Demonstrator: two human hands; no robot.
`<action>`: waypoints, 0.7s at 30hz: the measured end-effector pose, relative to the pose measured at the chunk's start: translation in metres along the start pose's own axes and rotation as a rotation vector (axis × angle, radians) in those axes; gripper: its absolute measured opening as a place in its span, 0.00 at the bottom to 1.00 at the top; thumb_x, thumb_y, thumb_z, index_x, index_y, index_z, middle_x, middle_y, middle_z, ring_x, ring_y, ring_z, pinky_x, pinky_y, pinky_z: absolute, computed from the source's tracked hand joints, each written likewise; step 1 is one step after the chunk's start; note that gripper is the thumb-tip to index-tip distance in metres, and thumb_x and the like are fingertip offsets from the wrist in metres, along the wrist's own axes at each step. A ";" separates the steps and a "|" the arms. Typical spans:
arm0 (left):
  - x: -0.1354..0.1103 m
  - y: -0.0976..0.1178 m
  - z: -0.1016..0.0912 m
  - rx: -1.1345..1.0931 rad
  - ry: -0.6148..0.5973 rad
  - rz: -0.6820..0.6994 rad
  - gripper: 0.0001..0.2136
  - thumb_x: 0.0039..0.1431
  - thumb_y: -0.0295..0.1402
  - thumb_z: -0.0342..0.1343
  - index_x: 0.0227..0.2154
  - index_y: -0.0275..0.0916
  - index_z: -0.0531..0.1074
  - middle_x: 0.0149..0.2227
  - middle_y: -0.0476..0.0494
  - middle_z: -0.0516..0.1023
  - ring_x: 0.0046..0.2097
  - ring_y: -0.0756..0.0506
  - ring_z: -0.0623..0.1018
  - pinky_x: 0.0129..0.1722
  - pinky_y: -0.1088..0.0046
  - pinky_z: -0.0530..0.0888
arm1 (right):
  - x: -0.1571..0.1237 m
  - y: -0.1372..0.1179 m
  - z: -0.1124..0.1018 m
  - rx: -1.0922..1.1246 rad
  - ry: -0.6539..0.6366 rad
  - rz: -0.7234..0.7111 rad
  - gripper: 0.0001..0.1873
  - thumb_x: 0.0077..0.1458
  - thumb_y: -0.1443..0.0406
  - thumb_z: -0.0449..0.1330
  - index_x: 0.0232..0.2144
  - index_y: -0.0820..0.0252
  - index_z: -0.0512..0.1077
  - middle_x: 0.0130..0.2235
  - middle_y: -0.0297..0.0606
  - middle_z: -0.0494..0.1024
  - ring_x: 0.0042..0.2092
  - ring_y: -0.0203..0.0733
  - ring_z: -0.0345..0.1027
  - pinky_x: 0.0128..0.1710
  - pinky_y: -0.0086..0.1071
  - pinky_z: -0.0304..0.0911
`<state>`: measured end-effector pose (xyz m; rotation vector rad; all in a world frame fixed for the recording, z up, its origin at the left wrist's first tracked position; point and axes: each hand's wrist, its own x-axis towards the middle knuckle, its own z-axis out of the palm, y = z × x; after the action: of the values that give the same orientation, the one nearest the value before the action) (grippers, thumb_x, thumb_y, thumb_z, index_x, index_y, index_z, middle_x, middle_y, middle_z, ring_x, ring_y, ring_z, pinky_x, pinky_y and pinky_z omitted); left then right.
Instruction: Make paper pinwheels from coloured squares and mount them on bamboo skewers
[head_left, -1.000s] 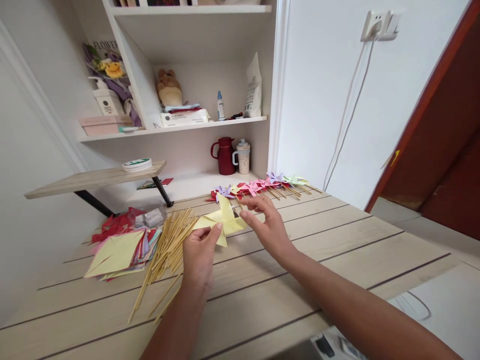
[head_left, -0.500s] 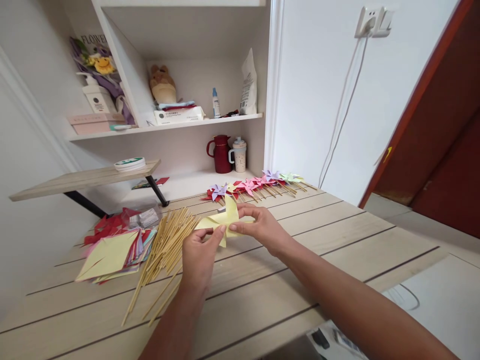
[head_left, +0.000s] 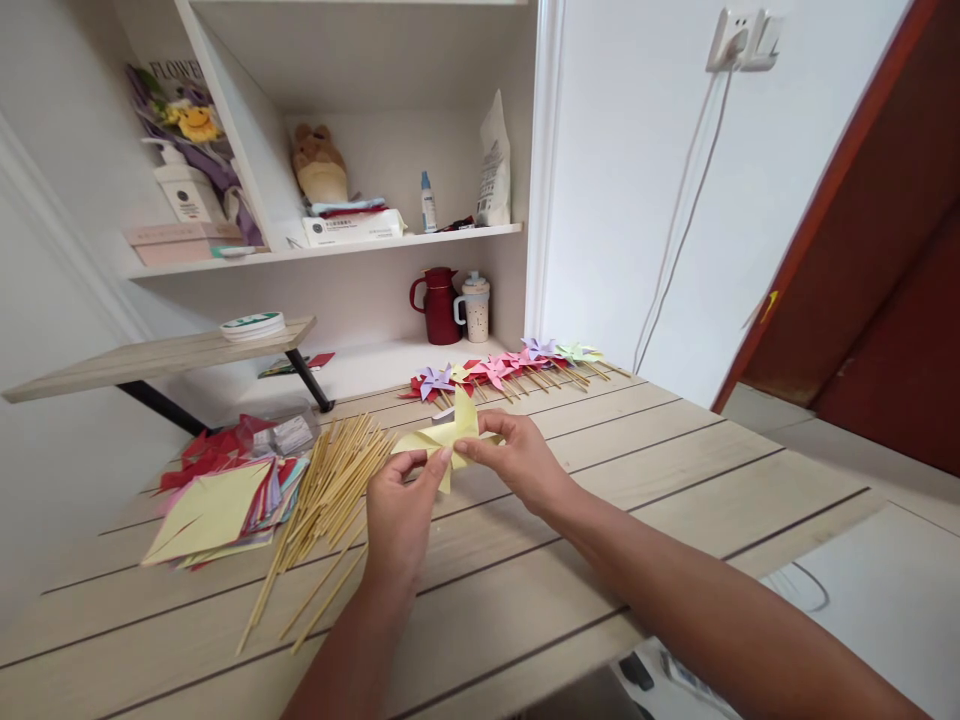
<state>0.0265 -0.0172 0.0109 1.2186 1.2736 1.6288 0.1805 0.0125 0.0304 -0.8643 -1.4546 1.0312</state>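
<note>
A yellow paper pinwheel [head_left: 463, 412] is held up above the table between both hands. My left hand [head_left: 401, 500] pinches its lower left part, thumb near the centre. My right hand [head_left: 514, 455] grips it from the right, with the thumb pressed close to the middle and the fingers behind. The thumbs nearly meet at the centre, and the fingers cover part of the blades. Just left of my left hand lies a heap of thin wooden sticks [head_left: 337, 490]. Cut paper squares [head_left: 206, 510], a yellow one on top, are stacked farther left.
Finished pinwheels on sticks [head_left: 495, 373] lie in a row at the table's back edge. Red paper pieces [head_left: 206, 455] and a clear plastic bag [head_left: 289, 435] sit behind the squares. A small raised shelf [head_left: 165, 358] stands at left. A red jug [head_left: 441, 308] and a cup [head_left: 476, 310] are behind.
My right thumb has shifted slightly up and left toward the pinwheel's centre. Both hands keep hold of the pinwheel. The whole view has moved a little.
</note>
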 end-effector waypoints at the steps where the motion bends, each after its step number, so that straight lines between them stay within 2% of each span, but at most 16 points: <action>1: 0.000 0.001 0.000 -0.005 -0.022 0.022 0.15 0.49 0.44 0.69 0.33 0.38 0.81 0.36 0.43 0.83 0.39 0.44 0.79 0.41 0.68 0.73 | 0.001 0.001 0.000 0.033 0.002 0.015 0.09 0.47 0.60 0.68 0.24 0.58 0.74 0.31 0.34 0.79 0.37 0.44 0.70 0.41 0.36 0.62; 6: 0.001 0.001 0.000 -0.019 -0.053 0.089 0.14 0.50 0.41 0.69 0.36 0.39 0.80 0.38 0.44 0.83 0.43 0.44 0.80 0.45 0.68 0.72 | 0.001 0.005 0.000 0.100 0.017 0.032 0.10 0.46 0.59 0.69 0.25 0.58 0.74 0.31 0.33 0.79 0.35 0.42 0.69 0.40 0.35 0.62; 13: 0.000 -0.001 0.001 -0.088 0.032 -0.029 0.17 0.44 0.43 0.72 0.32 0.37 0.79 0.35 0.42 0.83 0.39 0.43 0.81 0.43 0.66 0.74 | -0.002 0.000 0.002 -0.017 0.037 -0.004 0.08 0.46 0.61 0.67 0.24 0.58 0.74 0.32 0.34 0.79 0.38 0.44 0.70 0.42 0.35 0.63; 21: 0.000 -0.001 0.001 -0.081 0.073 -0.046 0.17 0.42 0.43 0.73 0.30 0.36 0.80 0.33 0.43 0.83 0.37 0.43 0.81 0.41 0.67 0.74 | -0.004 -0.004 0.002 -0.052 0.044 -0.001 0.08 0.46 0.60 0.67 0.23 0.56 0.73 0.32 0.34 0.80 0.39 0.45 0.71 0.43 0.37 0.63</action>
<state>0.0276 -0.0167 0.0097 1.0829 1.2587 1.6884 0.1788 0.0072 0.0331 -0.9179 -1.4504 0.9713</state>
